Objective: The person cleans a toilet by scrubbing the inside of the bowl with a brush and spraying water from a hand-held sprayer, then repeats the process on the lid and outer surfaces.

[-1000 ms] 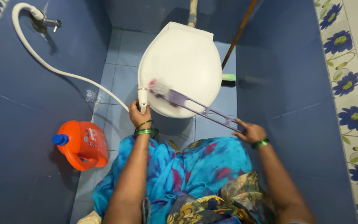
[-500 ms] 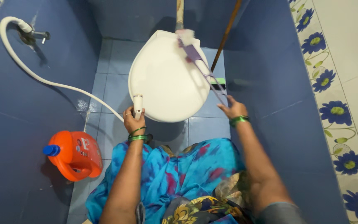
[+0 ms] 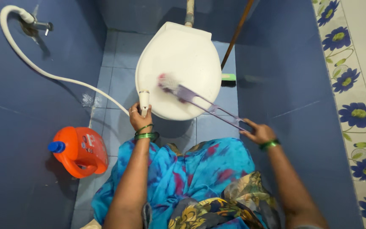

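Observation:
A white toilet with its lid (image 3: 178, 63) closed stands ahead of me on the blue tiled floor. My right hand (image 3: 258, 132) grips the end of a long purple toilet brush (image 3: 204, 104); its white bristled head rests on the front left part of the lid. My left hand (image 3: 140, 118) holds a white spray nozzle (image 3: 144, 100) upright at the lid's front left edge. A white hose (image 3: 56, 76) runs from the nozzle to a wall tap (image 3: 37, 24) at the upper left. Both wrists carry green bangles.
An orange detergent jug (image 3: 81, 150) with a blue cap lies on the floor at the left. A wooden-handled broom (image 3: 236, 36) leans in the right back corner. Blue tiled walls close in on both sides; a white flower-patterned wall is at far right.
The brush head swept from the lid's back edge down to its front left part, and my right hand moved lower and to the right. My left hand kept the nozzle in place.

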